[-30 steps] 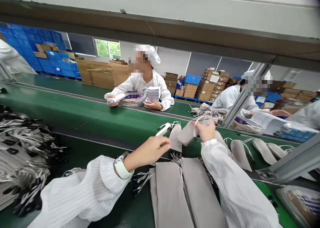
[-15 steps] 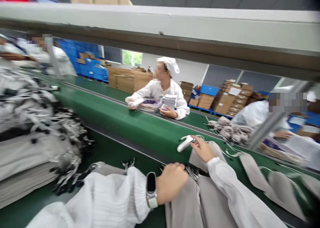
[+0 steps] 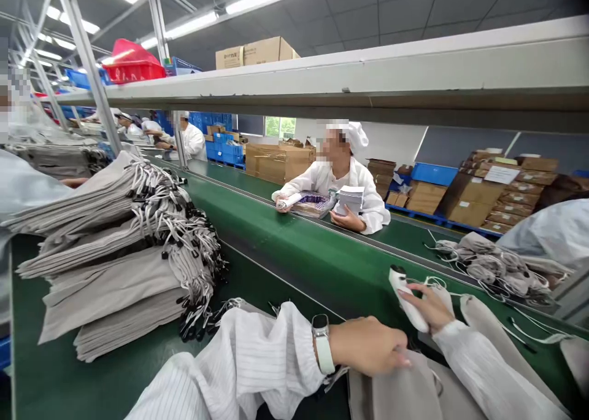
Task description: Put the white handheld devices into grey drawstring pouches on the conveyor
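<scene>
My right hand (image 3: 427, 307) grips a slim white device with a black tip (image 3: 407, 300) above the green belt, its tip pointing up and away from me. White cord loops lie just behind that hand. My left hand (image 3: 370, 346), with a watch on its wrist, is closed, fingers curled at the upper edge of a grey drawstring pouch (image 3: 402, 392). Its fingertips are slightly blurred and partly hidden. More grey pouches lie flat under my forearms, and another grey pouch (image 3: 490, 328) rests on the belt to the right.
At left stands a tall pile of grey pouches (image 3: 119, 285) with cords and black cord ends hanging off. Across the green belt (image 3: 294, 242), a co-worker (image 3: 340, 180) holds a stack of booklets. Bunched pouches (image 3: 497, 263) lie at right. A white shelf beam (image 3: 368, 79) spans overhead.
The view has swung left and up, showing more of the pile. The white device has turned in my right hand, its black tip now upward. My left hand stays closed at the pouches.
</scene>
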Available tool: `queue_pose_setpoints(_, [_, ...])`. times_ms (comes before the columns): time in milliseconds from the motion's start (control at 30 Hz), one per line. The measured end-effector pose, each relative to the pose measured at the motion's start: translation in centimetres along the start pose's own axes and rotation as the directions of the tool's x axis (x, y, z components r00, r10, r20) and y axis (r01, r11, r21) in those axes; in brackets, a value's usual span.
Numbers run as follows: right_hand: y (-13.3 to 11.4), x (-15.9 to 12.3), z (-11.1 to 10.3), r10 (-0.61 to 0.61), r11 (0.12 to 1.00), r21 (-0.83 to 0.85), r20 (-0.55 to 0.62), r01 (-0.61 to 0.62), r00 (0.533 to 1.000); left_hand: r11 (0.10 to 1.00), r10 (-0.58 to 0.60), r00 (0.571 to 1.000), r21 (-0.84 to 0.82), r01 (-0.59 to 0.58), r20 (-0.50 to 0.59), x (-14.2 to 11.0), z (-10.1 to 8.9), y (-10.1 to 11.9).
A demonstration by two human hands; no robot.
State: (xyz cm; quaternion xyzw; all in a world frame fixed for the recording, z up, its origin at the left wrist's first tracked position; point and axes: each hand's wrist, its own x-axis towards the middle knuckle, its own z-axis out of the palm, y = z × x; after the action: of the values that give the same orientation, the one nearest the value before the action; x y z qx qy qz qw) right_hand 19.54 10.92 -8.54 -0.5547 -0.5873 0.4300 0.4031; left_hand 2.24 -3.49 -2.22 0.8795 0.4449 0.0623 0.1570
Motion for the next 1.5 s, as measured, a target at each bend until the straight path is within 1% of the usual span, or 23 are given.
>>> queue_pose_setpoints(33, [-0.8, -0.9, -0.3, 0.019, 0.989, 0.145, 0.019, -0.021, 1.000, 0.999, 0.003, 0.999, -0.045, -0.005, -0.040, 0.0, -0.4, 0.0])
queue_pose_setpoints(133, [-3.6, -3.2, -1.5, 0.016, 0.903, 0.422, 0.150, -0.078, 0.989, 0.991, 0.048, 0.989, -0.120, -0.065, -0.143, 0.0, -0.9, 0.0])
queue_pose_setpoints(300, [-7.1, -5.9, -2.1, -0.051, 0.846, 0.522, 0.284, -0.110, 0.958, 0.972, 0.081, 0.973, -0.198, -0.125, -0.218, 0.3, -0.9, 0.0])
queue_pose_setpoints(433, [-8.0, -7.8, -0.9, -0.063, 0.864, 0.494, 0.292, -0.094, 0.954, 0.962, 0.128, 0.940, -0.191, -0.195, -0.315, 0.3, -1.2, 0.2])
queue_pose_setpoints(567, [-8.0, -8.4, -0.2, -0.104, 0.889, 0.452, 0.348, -0.070, 0.932, 0.955, 0.081, 0.928, -0.239, -0.177, -0.363, 0.2, -1.3, 0.0])
queue_pose_setpoints(633, [-7.7, -8.0, -0.1, -0.128, 0.911, 0.411, 0.377, -0.042, 0.918, 0.949, 0.030, 0.895, -0.269, -0.166, -0.445, 0.2, -1.3, 0.0])
queue_pose_setpoints(700, [-7.2, -7.6, -0.2, -0.170, 0.935, 0.354, 0.375, 0.028, 0.911, 0.943, -0.030, 0.843, -0.296, -0.155, -0.538, 0.1, -1.4, 0.0])
queue_pose_setpoints(800, [-6.4, -7.4, 0.0, -0.219, 0.962, 0.246, 0.448, 0.116, 0.867, 0.934, -0.093, 0.790, -0.328, -0.141, -0.606, 0.1, -1.6, 0.0])
queue_pose_setpoints(900, [-6.2, -8.1, 0.6, -0.089, 0.995, 0.091, 0.566, 0.045, 0.819, 0.928, -0.131, 0.796, -0.356, -0.112, -0.591, 0.1, -1.8, -0.2])
queue_pose_setpoints(967, [-6.3, -8.5, 0.9, 0.008, 1.000, -0.025, 0.575, 0.007, 0.818, 0.931, -0.157, 0.808, -0.357, -0.071, -0.568, 0.1, -1.9, -0.5])
queue_pose_setpoints(1033, [-6.4, -8.4, 0.7, -0.035, 0.992, -0.086, 0.489, 0.089, 0.872, 0.939, -0.203, 0.824, -0.344, 0.011, -0.528, 0.0, -2.2, -0.8])
queue_pose_setpoints(1100, [-6.4, -7.8, -0.1, -0.221, 0.947, -0.167, 0.277, 0.273, 0.935, 0.926, -0.295, 0.873, -0.341, 0.161, -0.389, -0.4, -2.8, -0.8])
queue_pose_setpoints(1133, [-6.3, -7.3, -0.7, -0.338, 0.895, -0.255, 0.146, 0.366, 0.930, 0.916, -0.324, 0.905, -0.330, 0.227, -0.276, -0.7, -3.2, -0.6])
queue_pose_setpoints(1167, [-6.1, -6.7, -1.4, -0.450, 0.824, -0.368, 0.034, 0.430, 0.892, 0.915, -0.311, 0.937, -0.315, 0.251, -0.157, -1.1, -3.6, -0.2])
queue_pose_setpoints(1200, [-5.8, -6.1, -2.2, -0.535, 0.753, -0.480, -0.048, 0.450, 0.843, 0.924, -0.254, 0.965, -0.310, 0.224, -0.059, -1.5, -4.0, 0.3])
queue_pose_setpoints(1233, [-5.4, -5.4, -2.9, -0.587, 0.699, -0.569, -0.111, 0.433, 0.802, 0.934, -0.169, 0.986, -0.321, 0.156, -0.012, -1.9, -4.4, 0.9])
queue_pose_setpoints(1267, [-5.0, -4.7, -3.6, -0.606, 0.675, -0.624, -0.163, 0.395, 0.779, 0.939, -0.079, 0.997, -0.338, 0.069, -0.017, -2.4, -4.7, 1.6])
queue_pose_setpoints(1300, [-4.7, -4.1, -4.2, -0.594, 0.681, -0.646, -0.212, 0.345, 0.776, 0.933, -0.012, 0.998, -0.360, -0.009, -0.056, -2.8, -4.9, 2.2])
queue_pose_setpoints(1367, [-4.3, -3.3, -4.9, -0.482, 0.763, -0.596, -0.269, 0.249, 0.834, 0.894, 0.005, 0.991, -0.443, -0.063, -0.130, -3.4, -5.0, 3.0])
queue_pose_setpoints(1400, [-4.3, -3.2, -4.9, -0.395, 0.821, -0.522, -0.225, 0.231, 0.891, 0.855, -0.024, 0.989, -0.515, -0.056, -0.146, -3.5, -5.0, 3.2])
queue_pose_setpoints(1433, [-4.4, -3.4, -4.7, -0.303, 0.878, -0.418, -0.106, 0.234, 0.947, 0.798, -0.056, 0.986, -0.600, -0.051, -0.158, -3.5, -4.8, 3.3])
queue_pose_setpoints(1467, [-4.5, -3.9, -4.2, -0.224, 0.928, -0.287, 0.081, 0.237, 0.971, 0.728, -0.092, 0.979, -0.683, -0.058, -0.181, -3.4, -4.7, 3.3])
queue_pose_setpoints(1500, [-4.7, -4.7, -3.4, -0.183, 0.962, -0.145, 0.289, 0.232, 0.940, 0.660, -0.131, 0.966, -0.746, -0.083, -0.223, -3.3, -4.5, 3.2])
